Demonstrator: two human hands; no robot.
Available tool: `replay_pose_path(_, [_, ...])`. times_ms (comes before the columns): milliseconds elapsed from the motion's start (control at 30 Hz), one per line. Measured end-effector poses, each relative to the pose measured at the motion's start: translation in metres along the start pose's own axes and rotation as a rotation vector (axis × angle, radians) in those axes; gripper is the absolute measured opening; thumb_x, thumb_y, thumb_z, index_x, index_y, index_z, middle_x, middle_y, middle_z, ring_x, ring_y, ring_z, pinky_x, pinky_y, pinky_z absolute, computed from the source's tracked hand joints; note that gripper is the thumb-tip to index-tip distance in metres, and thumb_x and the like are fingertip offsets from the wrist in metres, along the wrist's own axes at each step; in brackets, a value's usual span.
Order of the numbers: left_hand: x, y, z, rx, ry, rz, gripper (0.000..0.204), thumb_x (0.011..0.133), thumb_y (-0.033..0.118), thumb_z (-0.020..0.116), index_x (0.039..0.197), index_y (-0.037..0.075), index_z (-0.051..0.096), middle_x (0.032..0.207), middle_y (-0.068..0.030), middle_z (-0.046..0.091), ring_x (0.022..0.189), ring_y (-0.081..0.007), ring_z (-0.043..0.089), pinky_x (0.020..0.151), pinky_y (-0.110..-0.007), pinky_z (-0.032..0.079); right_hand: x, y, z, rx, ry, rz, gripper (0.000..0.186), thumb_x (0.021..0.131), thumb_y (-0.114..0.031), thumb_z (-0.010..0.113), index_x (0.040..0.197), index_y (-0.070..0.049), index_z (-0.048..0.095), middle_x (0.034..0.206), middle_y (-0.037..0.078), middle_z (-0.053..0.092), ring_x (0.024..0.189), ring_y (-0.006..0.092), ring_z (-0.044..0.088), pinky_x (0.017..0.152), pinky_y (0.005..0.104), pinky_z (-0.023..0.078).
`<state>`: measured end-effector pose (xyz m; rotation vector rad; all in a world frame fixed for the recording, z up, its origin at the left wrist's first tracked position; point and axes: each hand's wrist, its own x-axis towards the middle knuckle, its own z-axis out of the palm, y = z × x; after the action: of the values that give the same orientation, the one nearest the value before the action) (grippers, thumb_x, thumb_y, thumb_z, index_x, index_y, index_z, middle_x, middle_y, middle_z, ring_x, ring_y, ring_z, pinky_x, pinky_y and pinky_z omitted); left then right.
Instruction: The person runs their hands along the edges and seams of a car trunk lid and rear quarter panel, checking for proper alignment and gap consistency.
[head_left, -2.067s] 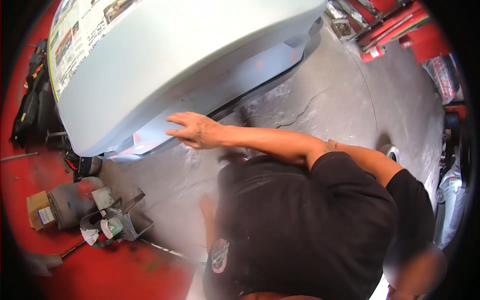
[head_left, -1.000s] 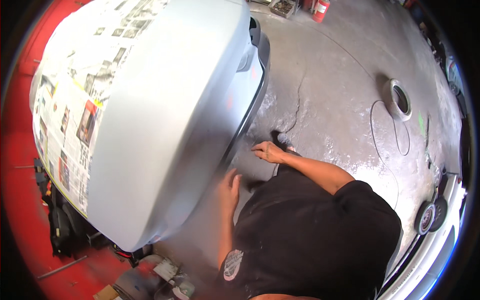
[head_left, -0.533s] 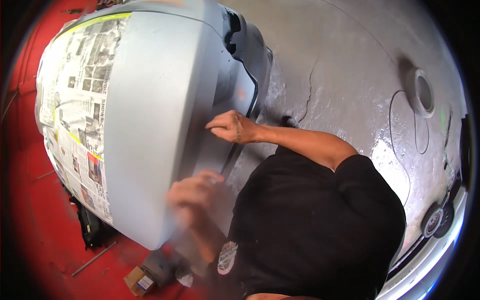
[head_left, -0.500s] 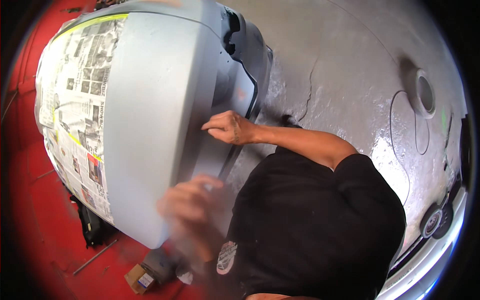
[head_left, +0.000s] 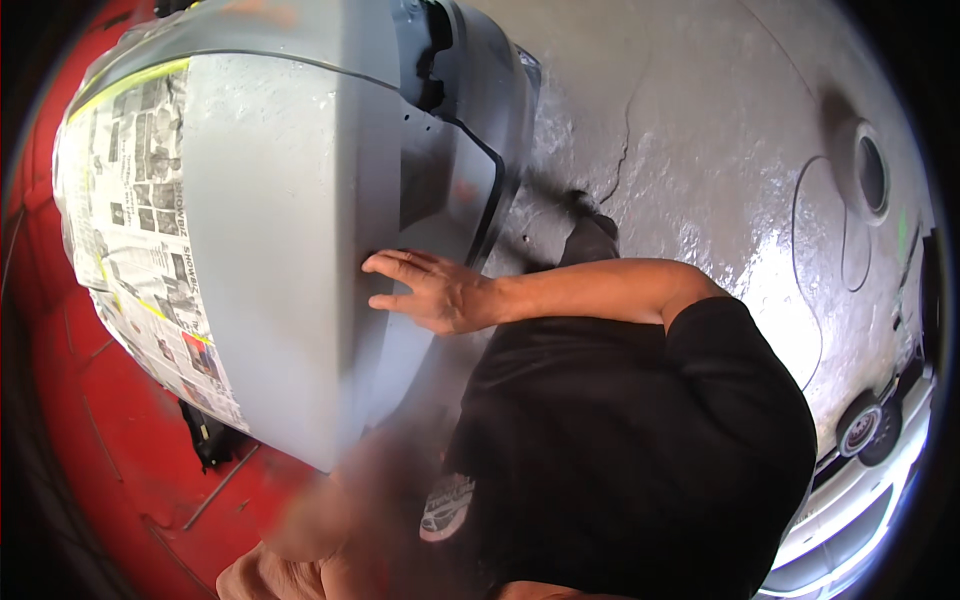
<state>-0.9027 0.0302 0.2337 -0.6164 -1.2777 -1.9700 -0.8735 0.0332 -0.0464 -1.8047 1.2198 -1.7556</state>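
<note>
A large pale grey car bumper (head_left: 265,250) fills the left of the head view, part of it masked with newspaper (head_left: 135,190) edged in yellow tape. My right hand (head_left: 425,295) rests at the bumper's raised ridge, fingers apart and fingertips on the surface, with no object in it. My left hand (head_left: 270,570) is low at the lower edge, below the bumper's near end. Its knuckles show, but its fingertips are hidden and a blur covers the area beside it, so I cannot make out what it holds or touches.
Red surface (head_left: 80,390) borders the bumper at left, with a thin metal rod (head_left: 220,487) on it. On the concrete floor at right lie a tyre (head_left: 852,165) and a looped cable (head_left: 797,210). A wheel (head_left: 860,430) and a white car part (head_left: 845,545) are at lower right.
The view has turned, putting the bumper lengthwise at left. My right hand has moved down, its curled fingers spreading on the ridge. My left hand has dropped from the bumper to the lower edge.
</note>
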Motion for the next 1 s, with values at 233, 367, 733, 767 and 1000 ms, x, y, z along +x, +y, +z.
replay_pose_path(233, [0.013, -0.017, -0.007, -0.103, -0.024, 0.010, 0.021, 0.089, 0.002, 0.060, 0.072, 0.002, 0.073, 0.055, -0.0064, 0.059, 0.057, -0.0191, 0.064, 0.088, -0.038, 0.059, -0.003, 0.006, -0.002, 0.078, -0.058, -0.008, 0.047, 0.074, 0.004, 0.066, 0.121, -0.003, 0.068, 0.146, 0.025, 0.042, 0.138, 0.0397, 0.046, 0.112, 0.0479, 0.044])
replay_pose_path(367, [0.010, -0.003, -0.007, 0.010, -0.137, -0.024, 0.023, 0.090, -0.009, 0.048, 0.081, -0.006, 0.068, 0.066, -0.0130, 0.063, 0.066, -0.0249, 0.066, 0.102, -0.043, 0.057, -0.004, 0.007, -0.002, 0.084, -0.074, -0.006, 0.047, 0.074, 0.003, 0.067, 0.120, -0.003, 0.068, 0.147, 0.024, 0.042, 0.139, 0.0389, 0.046, 0.111, 0.0479, 0.045])
replay_pose_path(733, [0.013, -0.010, 0.006, 0.068, -0.037, 0.034, 0.021, 0.087, -0.013, 0.049, 0.080, -0.005, 0.067, 0.066, -0.0125, 0.063, 0.063, -0.0223, 0.062, 0.098, -0.043, 0.058, -0.001, 0.009, -0.008, 0.105, -0.095, -0.024, 0.048, 0.073, 0.005, 0.067, 0.120, -0.003, 0.067, 0.147, 0.024, 0.042, 0.139, 0.0393, 0.045, 0.110, 0.0484, 0.045])
replay_pose_path(767, [0.015, -0.011, 0.002, -0.001, -0.091, 0.039, 0.020, 0.087, -0.013, 0.050, 0.080, -0.005, 0.067, 0.067, -0.0129, 0.063, 0.063, -0.0227, 0.063, 0.098, -0.043, 0.058, -0.001, 0.010, -0.008, 0.105, -0.104, -0.025, 0.048, 0.073, 0.005, 0.068, 0.121, -0.003, 0.067, 0.147, 0.024, 0.042, 0.139, 0.0396, 0.045, 0.110, 0.0481, 0.045])
replay_pose_path(1000, [0.014, 0.000, 0.010, 0.088, -0.137, -0.016, 0.017, 0.084, -0.014, 0.054, 0.078, -0.005, 0.067, 0.065, -0.0139, 0.063, 0.063, -0.0248, 0.062, 0.096, -0.042, 0.058, -0.002, 0.009, -0.009, 0.071, -0.097, -0.028, 0.049, 0.072, 0.005, 0.068, 0.121, -0.002, 0.067, 0.149, 0.024, 0.040, 0.140, 0.0400, 0.045, 0.113, 0.0475, 0.044])
